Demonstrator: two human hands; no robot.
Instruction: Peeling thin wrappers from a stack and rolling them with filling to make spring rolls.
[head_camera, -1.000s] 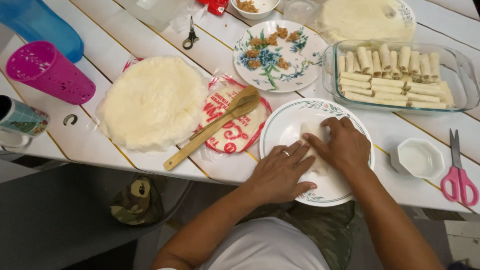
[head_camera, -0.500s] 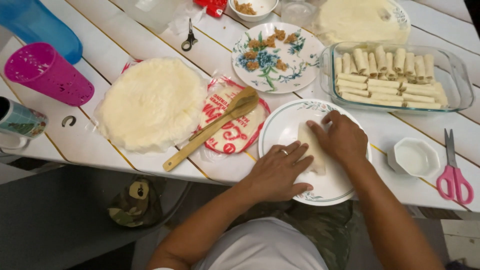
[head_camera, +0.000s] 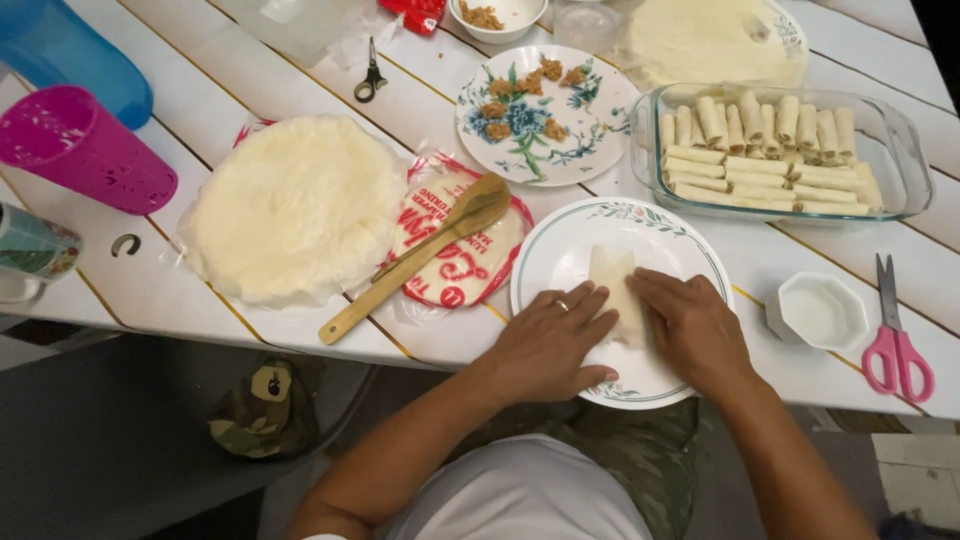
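Currently both hands flat on the white plate (head_camera: 560, 262) at the near table edge: left hand (head_camera: 548, 345) palm down, fingers loosely spread, tips touching the pale wrapper (head_camera: 615, 290); right hand (head_camera: 690, 328) pressing its other side, fingers extended, nothing gripped. Wrapper sits folded mid-plate between the two. Left of plate: wooden spoon (head_camera: 420, 256) on a packet, then a wrapper stack (head_camera: 295, 205). Right: small white dish (head_camera: 820, 312), pink scissors (head_camera: 897, 335). Farther back: glass dish of rolls (head_camera: 765, 150), floral plate (head_camera: 535, 115) with filling.
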